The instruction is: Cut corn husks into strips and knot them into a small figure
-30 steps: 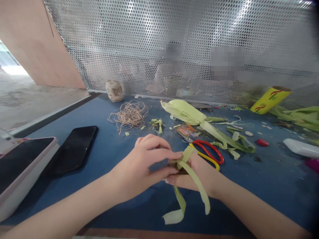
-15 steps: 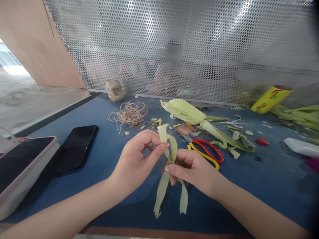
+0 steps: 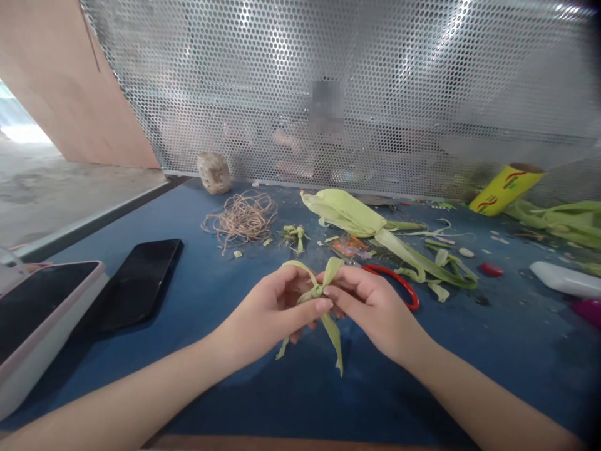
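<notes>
Both hands meet over the near middle of the table around knotted corn husk strips [image 3: 333, 341]. My left hand [image 3: 270, 310] pinches them from the left, thumb lying just below the knot. My right hand [image 3: 373, 307] grips close to the knot from the right, thumb and fingers closed. Loose husk ends stick up and hang down between the hands. Beyond the right hand lie scissors [image 3: 407, 291]; one red handle shows and the rest is mostly hidden. A small knotted husk piece [image 3: 297, 237] lies behind the hands, near a large green corn husk [image 3: 350, 212].
A tangle of brown twine [image 3: 246, 218] and a pale jar-like object [image 3: 213, 173] sit at the back left. Black phones [image 3: 134, 282] lie left, one on a white case. A yellow tube [image 3: 507, 190] leans at the back right. Perforated metal panel [image 3: 235, 75] borders the table behind.
My left hand has moved from the upright strip down to the knot. The husk strips have turned, their ends now pointing differently. My right hand has shifted slightly up, covering the yellow scissor handle.
</notes>
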Motion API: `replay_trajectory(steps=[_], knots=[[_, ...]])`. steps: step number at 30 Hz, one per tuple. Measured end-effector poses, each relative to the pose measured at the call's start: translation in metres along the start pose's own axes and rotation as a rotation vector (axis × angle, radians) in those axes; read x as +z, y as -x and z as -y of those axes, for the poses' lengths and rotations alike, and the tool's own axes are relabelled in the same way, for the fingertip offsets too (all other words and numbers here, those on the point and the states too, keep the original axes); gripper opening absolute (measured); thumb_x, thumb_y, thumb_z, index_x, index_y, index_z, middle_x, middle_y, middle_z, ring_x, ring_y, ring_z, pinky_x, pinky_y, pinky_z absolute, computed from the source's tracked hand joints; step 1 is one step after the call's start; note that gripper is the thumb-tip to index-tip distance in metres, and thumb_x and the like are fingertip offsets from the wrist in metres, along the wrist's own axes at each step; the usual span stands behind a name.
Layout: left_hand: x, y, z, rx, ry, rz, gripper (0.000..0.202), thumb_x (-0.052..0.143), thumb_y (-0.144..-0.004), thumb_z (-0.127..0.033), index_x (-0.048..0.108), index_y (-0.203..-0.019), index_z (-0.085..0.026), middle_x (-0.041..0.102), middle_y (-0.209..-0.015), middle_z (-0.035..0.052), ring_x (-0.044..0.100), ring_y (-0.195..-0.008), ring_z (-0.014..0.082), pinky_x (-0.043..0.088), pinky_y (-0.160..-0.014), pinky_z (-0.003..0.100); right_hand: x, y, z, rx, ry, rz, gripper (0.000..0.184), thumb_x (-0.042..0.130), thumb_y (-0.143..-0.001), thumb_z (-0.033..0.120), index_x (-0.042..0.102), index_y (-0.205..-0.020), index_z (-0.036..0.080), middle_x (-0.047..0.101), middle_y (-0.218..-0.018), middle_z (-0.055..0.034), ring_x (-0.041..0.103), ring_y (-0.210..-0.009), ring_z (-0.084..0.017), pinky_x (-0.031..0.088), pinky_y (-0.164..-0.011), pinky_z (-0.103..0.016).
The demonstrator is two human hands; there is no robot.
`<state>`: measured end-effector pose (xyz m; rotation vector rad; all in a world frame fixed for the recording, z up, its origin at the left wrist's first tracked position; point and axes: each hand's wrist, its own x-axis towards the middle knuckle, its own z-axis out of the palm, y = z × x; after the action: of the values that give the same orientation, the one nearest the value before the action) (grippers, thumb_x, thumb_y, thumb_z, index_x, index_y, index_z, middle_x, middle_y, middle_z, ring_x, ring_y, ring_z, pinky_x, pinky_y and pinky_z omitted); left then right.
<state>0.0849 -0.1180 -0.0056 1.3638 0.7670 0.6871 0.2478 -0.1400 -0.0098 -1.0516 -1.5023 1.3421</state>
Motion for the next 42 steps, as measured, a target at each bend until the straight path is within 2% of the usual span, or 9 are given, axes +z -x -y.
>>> replay_trajectory(steps=[4,9,15,23,26,30,34,37,42], knots=[[-0.002,-0.001,-0.001,0.058,-0.087,-0.062,0.023,0.07,-0.068,-0.022,0.053,-0.081,-0.016,0.051,-0.063,-0.0062,0.048,-0.055,0.0064,0.039,-0.045,0.015,0.002,0.001,-0.001,0.004,-0.056,-0.023,0.003,0.053,-0.082,0.022,0.053,-0.084,0.02,0.063,-0.076,0.0008,0.06,-0.075,-0.012,0.046,-0.066,-0.022],[-0.006,0.001,-0.005,0.015,-0.175,-0.101,0.019,0.068,-0.068,-0.026,0.052,-0.064,-0.015,0.049,-0.052,-0.0073,0.041,-0.043,0.0047,0.035,-0.042,0.017,0.0,0.0,0.0,-0.035,-0.008,-0.063,0.009,0.059,-0.078,0.027,0.056,-0.079,0.019,0.065,-0.077,-0.0018,0.061,-0.074,-0.014,0.048,-0.068,-0.026],[0.0,0.005,-0.004,0.045,-0.404,-0.187,0.016,0.066,-0.064,-0.018,0.052,-0.055,-0.015,0.055,-0.056,-0.0039,0.05,-0.053,0.0094,0.04,-0.051,0.021,0.005,0.001,-0.005,0.109,0.0,-0.087,0.024,0.074,-0.062,0.025,0.054,-0.072,0.018,0.063,-0.07,0.0025,0.06,-0.067,-0.013,0.048,-0.061,-0.023],[0.004,0.006,-0.011,-0.095,-0.187,-0.17,0.024,0.074,-0.061,-0.024,0.053,-0.054,-0.015,0.057,-0.046,-0.0044,0.052,-0.045,0.0076,0.039,-0.043,0.016,0.005,0.001,0.002,0.083,-0.057,-0.181,0.02,0.07,-0.065,0.022,0.051,-0.064,0.018,0.055,-0.056,0.0059,0.052,-0.051,-0.007,0.043,-0.053,-0.019],[-0.002,0.005,-0.01,-0.07,-0.027,-0.004,0.023,0.063,-0.074,-0.033,0.058,-0.063,-0.014,0.064,-0.057,0.0014,0.06,-0.053,0.0116,0.047,-0.05,0.021,0.0,-0.001,-0.002,0.1,-0.192,-0.116,0.023,0.074,-0.064,0.025,0.053,-0.069,0.018,0.054,-0.056,0.0064,0.051,-0.051,-0.006,0.041,-0.053,-0.019],[-0.009,0.003,-0.001,-0.062,0.108,0.199,0.022,0.041,-0.089,-0.035,0.052,-0.094,-0.017,0.067,-0.073,0.0058,0.065,-0.061,0.017,0.048,-0.051,0.025,-0.004,-0.002,-0.008,0.005,-0.384,-0.018,0.019,0.06,-0.08,0.036,0.055,-0.08,0.019,0.051,-0.058,0.0052,0.045,-0.052,-0.007,0.037,-0.051,-0.019],[-0.007,0.0,0.013,0.285,-0.147,0.065,0.037,0.057,-0.082,-0.026,0.042,-0.116,-0.027,0.062,-0.081,0.0013,0.06,-0.073,0.0146,0.047,-0.065,0.026,-0.002,-0.001,-0.008,-0.1,-0.505,0.043,0.013,0.053,-0.085,0.034,0.056,-0.091,0.022,0.054,-0.067,0.0033,0.049,-0.058,-0.009,0.039,-0.055,-0.021],[-0.002,-0.002,0.022,0.467,-0.133,-0.007,0.053,0.066,-0.075,-0.025,0.041,-0.121,-0.031,0.056,-0.082,-0.0005,0.058,-0.076,0.0149,0.046,-0.069,0.026,0.001,0.001,-0.007,-0.17,-0.418,0.052,0.014,0.054,-0.086,0.029,0.054,-0.099,0.026,0.059,-0.072,0.003,0.055,-0.063,-0.01,0.043,-0.061,-0.022],[-0.002,0.004,0.027,0.445,-0.127,0.084,0.056,0.038,-0.086,-0.051,0.027,-0.137,-0.032,0.046,-0.128,0.009,0.043,-0.116,0.0291,0.037,-0.094,0.041,0.006,0.003,-0.01,-0.161,-0.248,0.059,0.014,0.057,-0.082,0.019,0.058,-0.095,0.026,0.066,-0.084,0.0018,0.062,-0.074,-0.01,0.049,-0.068,-0.022]])
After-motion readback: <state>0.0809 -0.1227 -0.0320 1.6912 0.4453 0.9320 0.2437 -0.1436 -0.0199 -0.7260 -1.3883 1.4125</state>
